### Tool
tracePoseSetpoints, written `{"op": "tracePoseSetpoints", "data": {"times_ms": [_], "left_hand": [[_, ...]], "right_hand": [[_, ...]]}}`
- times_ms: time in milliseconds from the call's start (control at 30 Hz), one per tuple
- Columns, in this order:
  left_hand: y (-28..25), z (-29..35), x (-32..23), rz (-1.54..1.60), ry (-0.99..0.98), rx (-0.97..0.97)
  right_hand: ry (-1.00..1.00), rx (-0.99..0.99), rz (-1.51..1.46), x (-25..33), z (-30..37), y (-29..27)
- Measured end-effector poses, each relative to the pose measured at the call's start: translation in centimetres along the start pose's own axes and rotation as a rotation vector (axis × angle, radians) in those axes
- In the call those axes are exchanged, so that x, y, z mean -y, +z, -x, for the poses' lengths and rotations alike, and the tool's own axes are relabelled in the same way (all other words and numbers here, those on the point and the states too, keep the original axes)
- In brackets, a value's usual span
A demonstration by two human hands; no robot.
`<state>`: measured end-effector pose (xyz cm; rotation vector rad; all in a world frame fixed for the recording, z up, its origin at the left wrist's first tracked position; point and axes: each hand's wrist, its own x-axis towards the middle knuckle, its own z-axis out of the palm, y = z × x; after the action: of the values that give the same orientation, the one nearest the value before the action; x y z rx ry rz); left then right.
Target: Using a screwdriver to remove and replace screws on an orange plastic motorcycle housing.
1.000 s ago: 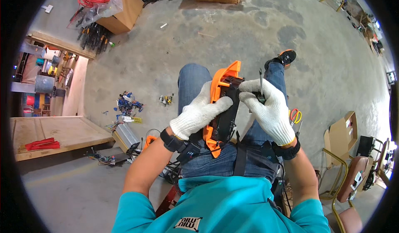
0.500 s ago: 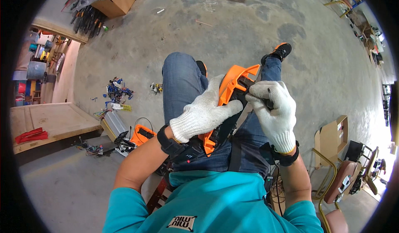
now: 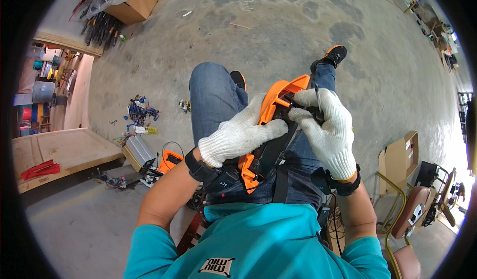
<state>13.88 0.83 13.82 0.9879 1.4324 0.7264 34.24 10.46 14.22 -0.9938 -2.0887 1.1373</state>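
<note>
An orange and black plastic housing (image 3: 283, 94), long and curved at its far end, lies tilted over my lap between my thighs. My left hand (image 3: 243, 136), in a white knit glove, is closed round its left side with the thumb across its dark inner face. My right hand (image 3: 325, 130), gloved the same way, is bent close to the housing's upper right side. A thin dark tool (image 3: 317, 94) sticks up between its curled fingers; its lower end is hidden. Whether that tool touches the housing I cannot tell.
On the floor at left lie a pile of blue connectors and wires (image 3: 140, 111), a grey metal case (image 3: 138, 152) and another orange housing (image 3: 170, 160). A low wooden board (image 3: 69, 147) bears red gloves (image 3: 40, 169). At right stand an open carton (image 3: 399, 162) and a chair (image 3: 412, 212).
My right fingers have shifted, and the thin dark tool now points further up between them. The left hand keeps its hold on the housing, and the whole view has shifted slightly.
</note>
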Motion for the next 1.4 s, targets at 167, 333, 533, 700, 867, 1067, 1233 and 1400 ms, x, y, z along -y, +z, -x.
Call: {"op": "tracePoseSetpoints", "data": {"times_ms": [167, 333, 533, 700, 867, 1067, 1233, 1400], "left_hand": [[0.4, -0.5, 0.5, 0.025, 0.049, -0.011], [0.5, -0.7, 1.4, 0.017, 0.084, -0.028], [0.5, -1.2, 2.3, -0.125, 0.082, -0.039], [0.3, -1.0, 1.7, -0.094, 0.078, -0.009], [0.5, -1.5, 1.7, -0.084, 0.013, 0.003], [0.5, -2.1, 3.0, 0.082, 0.118, 0.048], [0.0, -2.3, 2.6, 0.092, 0.106, 0.094], [-1.0, -2.1, 0.7, 0.046, 0.001, 0.173]], "right_hand": [[-0.011, 0.010, 0.096, 0.0, 0.0, -0.3], [-0.050, -0.003, 0.081, 0.1, 0.0, -0.3], [-0.117, -0.013, 0.111, -0.3, -0.2, -0.2], [-0.114, 0.004, 0.093, -0.6, -0.3, 0.1], [-0.064, 0.028, 0.131, -0.8, 0.1, 0.2], [0.057, 0.100, 0.030, -1.3, 0.2, -0.1], [0.076, 0.108, -0.004, -1.0, 0.1, -0.6], [0.048, 0.092, 0.048, -0.6, 0.4, -1.0]]}}
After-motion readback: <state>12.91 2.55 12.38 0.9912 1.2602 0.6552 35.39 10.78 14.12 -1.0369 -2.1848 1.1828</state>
